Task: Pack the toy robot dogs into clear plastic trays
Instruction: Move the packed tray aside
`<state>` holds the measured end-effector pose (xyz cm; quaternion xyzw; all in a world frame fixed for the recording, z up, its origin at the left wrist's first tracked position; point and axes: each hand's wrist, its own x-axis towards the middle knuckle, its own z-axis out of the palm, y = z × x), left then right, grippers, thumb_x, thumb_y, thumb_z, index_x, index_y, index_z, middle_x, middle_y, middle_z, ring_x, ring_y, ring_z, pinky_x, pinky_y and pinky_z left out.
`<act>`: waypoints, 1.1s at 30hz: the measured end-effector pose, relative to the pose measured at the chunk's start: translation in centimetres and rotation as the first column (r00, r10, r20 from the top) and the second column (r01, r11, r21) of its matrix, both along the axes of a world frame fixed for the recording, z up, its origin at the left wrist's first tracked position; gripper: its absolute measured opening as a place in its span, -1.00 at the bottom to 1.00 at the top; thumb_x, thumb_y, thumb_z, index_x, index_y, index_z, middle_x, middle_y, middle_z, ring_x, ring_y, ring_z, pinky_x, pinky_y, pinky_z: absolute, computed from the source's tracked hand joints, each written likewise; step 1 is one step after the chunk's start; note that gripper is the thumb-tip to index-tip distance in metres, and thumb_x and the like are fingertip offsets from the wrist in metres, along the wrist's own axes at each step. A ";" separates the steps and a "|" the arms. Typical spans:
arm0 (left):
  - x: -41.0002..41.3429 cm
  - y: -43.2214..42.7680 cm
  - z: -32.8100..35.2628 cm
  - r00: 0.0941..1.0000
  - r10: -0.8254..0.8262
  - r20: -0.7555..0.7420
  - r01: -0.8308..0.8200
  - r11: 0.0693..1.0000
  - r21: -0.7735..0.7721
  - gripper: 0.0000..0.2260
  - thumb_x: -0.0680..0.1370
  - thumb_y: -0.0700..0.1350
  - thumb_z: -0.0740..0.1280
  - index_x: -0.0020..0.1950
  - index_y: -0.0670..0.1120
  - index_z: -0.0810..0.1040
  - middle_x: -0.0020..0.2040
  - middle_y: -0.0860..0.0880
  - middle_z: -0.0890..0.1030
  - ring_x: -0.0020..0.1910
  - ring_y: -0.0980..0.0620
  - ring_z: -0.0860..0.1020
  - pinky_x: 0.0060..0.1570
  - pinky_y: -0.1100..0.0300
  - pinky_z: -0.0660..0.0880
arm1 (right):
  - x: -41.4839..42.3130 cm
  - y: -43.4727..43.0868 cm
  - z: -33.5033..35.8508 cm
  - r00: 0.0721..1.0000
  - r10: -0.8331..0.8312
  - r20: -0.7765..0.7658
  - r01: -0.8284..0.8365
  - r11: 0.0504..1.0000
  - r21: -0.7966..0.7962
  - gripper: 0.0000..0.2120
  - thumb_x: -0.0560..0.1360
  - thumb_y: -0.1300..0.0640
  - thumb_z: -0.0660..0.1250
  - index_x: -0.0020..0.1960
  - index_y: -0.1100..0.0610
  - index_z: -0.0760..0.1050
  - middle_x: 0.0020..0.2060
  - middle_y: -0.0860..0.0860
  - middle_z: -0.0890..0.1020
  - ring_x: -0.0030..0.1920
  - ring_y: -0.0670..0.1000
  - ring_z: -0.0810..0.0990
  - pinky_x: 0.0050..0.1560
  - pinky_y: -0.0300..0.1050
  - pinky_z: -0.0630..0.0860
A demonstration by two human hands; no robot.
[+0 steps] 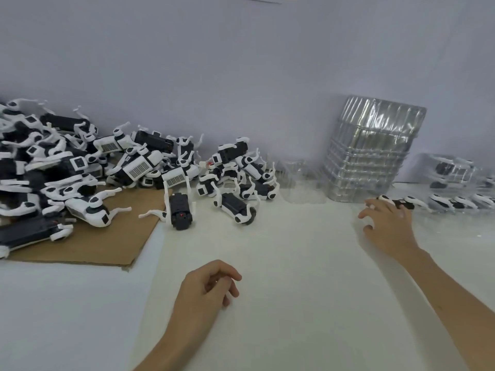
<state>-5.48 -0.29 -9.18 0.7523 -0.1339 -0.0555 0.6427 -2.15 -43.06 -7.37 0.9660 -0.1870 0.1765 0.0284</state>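
No legible text or labels

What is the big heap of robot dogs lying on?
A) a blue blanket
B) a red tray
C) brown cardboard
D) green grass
C: the heap of robot dogs lies on a flat sheet of brown cardboard spread on the white table.

Single head view — wide-angle, looking forward and down over white table [294, 236], wall [241, 62] close behind
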 end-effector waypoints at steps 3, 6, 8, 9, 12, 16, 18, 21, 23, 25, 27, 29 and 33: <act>-0.1 -0.1 0.1 1.000 -0.012 -0.006 0.012 1.000 0.005 -0.58 0.57 -0.41 0.23 -0.24 0.07 0.65 -0.33 -0.06 0.65 -0.40 0.07 0.51 -0.30 0.32 0.43 | -0.1 -1.5 0.3 0.997 -0.070 0.026 0.069 0.997 0.039 -0.78 0.46 0.24 0.41 0.05 -0.01 0.65 0.37 -0.01 0.52 0.48 0.08 0.33 0.49 0.16 -0.01; 0.0 -0.2 0.1 1.000 -0.009 -0.019 0.009 1.000 0.004 -0.60 0.56 -0.41 0.24 -0.25 0.02 0.66 -0.33 -0.06 0.65 -0.40 0.07 0.51 -0.28 0.27 0.45 | 0.3 -2.8 1.0 0.993 -0.109 0.039 0.109 0.994 0.019 -0.82 0.45 0.22 0.41 -0.01 -0.01 0.65 0.28 0.00 0.59 0.40 0.09 0.42 0.49 0.19 0.04; 0.1 -0.4 0.1 0.999 0.000 -0.036 0.000 1.000 -0.002 -0.62 0.56 -0.42 0.24 -0.25 -0.01 0.66 -0.35 -0.06 0.65 -0.41 0.06 0.51 -0.28 0.24 0.45 | 0.5 -3.5 1.6 0.989 -0.130 0.075 0.128 0.991 0.037 -0.83 0.44 0.25 0.41 -0.09 -0.01 0.66 0.14 0.01 0.65 0.30 0.11 0.50 0.48 0.21 0.08; 0.2 -0.4 0.1 0.999 0.004 -0.043 -0.004 1.000 -0.006 -0.64 0.56 -0.43 0.24 -0.24 -0.04 0.66 -0.36 -0.06 0.65 -0.41 0.06 0.50 -0.29 0.24 0.45 | 0.7 -3.6 1.9 0.985 -0.153 0.084 0.149 0.987 0.057 -0.83 0.44 0.25 0.40 -0.12 -0.01 0.66 0.05 0.02 0.67 0.25 0.13 0.52 0.48 0.22 0.06; 0.6 -0.4 0.4 0.998 0.015 -0.060 -0.016 1.000 -0.012 -0.65 0.55 -0.45 0.23 -0.23 -0.08 0.65 -0.38 -0.06 0.64 -0.44 0.04 0.48 -0.31 0.26 0.44 | 1.9 -2.3 2.5 0.965 -0.219 0.143 0.219 0.976 0.013 -0.82 0.45 0.26 0.36 -0.15 0.02 0.68 -0.13 0.08 0.68 0.12 0.20 0.57 0.48 0.21 0.05; 1.1 -0.2 0.9 0.997 0.042 -0.064 -0.045 0.998 -0.037 -0.64 0.54 -0.47 0.22 -0.25 -0.10 0.64 -0.39 -0.07 0.63 -0.47 0.04 0.49 -0.35 0.27 0.43 | 4.8 2.4 3.1 0.941 0.059 0.333 -0.070 0.997 0.021 -0.81 0.47 0.27 0.32 0.01 0.12 0.66 0.00 0.11 0.69 0.05 0.22 0.62 0.22 0.15 0.41; 1.4 0.0 0.9 0.997 0.047 -0.059 -0.049 0.998 -0.030 -0.65 0.55 -0.46 0.23 -0.24 -0.11 0.65 -0.38 -0.08 0.63 -0.46 0.05 0.49 -0.35 0.29 0.41 | 6.9 4.8 3.1 0.938 0.185 0.292 -0.234 0.961 0.146 -0.70 0.47 0.27 0.39 0.20 0.14 0.61 0.15 0.11 0.65 0.17 0.20 0.58 0.24 0.13 0.45; 1.7 0.3 1.0 0.997 0.045 -0.063 -0.047 0.998 -0.032 -0.65 0.56 -0.46 0.22 -0.23 -0.12 0.65 -0.38 -0.08 0.63 -0.46 0.06 0.49 -0.38 0.34 0.37 | 10.3 7.2 2.9 0.962 0.242 0.126 -0.263 0.945 0.192 -0.52 0.49 0.19 0.41 0.40 0.10 0.46 0.33 0.06 0.55 0.33 0.15 0.48 0.38 0.14 0.36; 1.9 0.6 1.3 0.997 0.053 -0.064 -0.055 0.998 -0.027 -0.66 0.56 -0.46 0.22 -0.22 -0.12 0.65 -0.38 -0.08 0.63 -0.46 0.06 0.50 -0.39 0.35 0.37 | 12.3 7.6 3.0 0.977 0.212 -0.036 -0.207 0.972 0.115 -0.41 0.49 0.15 0.39 0.49 0.07 0.34 0.41 0.03 0.45 0.42 0.11 0.39 0.44 0.13 0.27; 2.3 1.1 1.5 0.996 0.071 -0.059 -0.072 0.997 -0.016 -0.66 0.56 -0.45 0.22 -0.21 -0.11 0.65 -0.37 -0.07 0.64 -0.45 0.07 0.50 -0.39 0.37 0.36 | 13.6 7.5 3.3 0.972 0.135 -0.192 -0.125 0.990 0.062 -0.39 0.46 0.13 0.39 0.48 0.03 0.33 0.46 0.01 0.39 0.47 0.10 0.33 0.47 0.11 0.21; 2.6 1.7 1.7 0.995 0.081 -0.055 -0.082 0.996 -0.023 -0.67 0.57 -0.44 0.22 -0.20 -0.11 0.65 -0.36 -0.06 0.64 -0.44 0.07 0.51 -0.38 0.38 0.36 | 14.1 7.3 3.7 0.975 0.085 -0.206 -0.064 0.992 0.109 -0.57 0.44 0.14 0.41 0.30 -0.03 0.50 0.38 0.00 0.48 0.41 0.12 0.40 0.43 0.07 0.23; 2.7 2.1 1.9 0.995 0.083 -0.057 -0.085 0.996 -0.021 -0.68 0.58 -0.41 0.23 -0.19 -0.10 0.65 -0.33 -0.06 0.65 -0.41 0.08 0.52 -0.36 0.37 0.37 | 13.8 7.5 4.0 0.987 0.086 -0.137 -0.065 0.986 0.156 -0.80 0.44 0.10 0.44 0.04 -0.09 0.57 0.18 -0.01 0.61 0.30 0.14 0.48 0.38 0.06 0.25; 2.6 2.5 1.9 0.993 0.045 -0.110 -0.046 0.999 -0.013 -0.72 0.60 -0.34 0.23 -0.14 -0.08 0.66 -0.27 -0.03 0.68 -0.37 0.09 0.55 -0.35 0.36 0.38 | 10.1 9.8 4.2 0.978 0.186 0.095 -0.205 0.943 0.260 -0.90 0.47 -0.03 0.48 -0.08 -0.13 0.56 -0.11 -0.07 0.61 0.21 0.15 0.49 0.32 0.08 0.24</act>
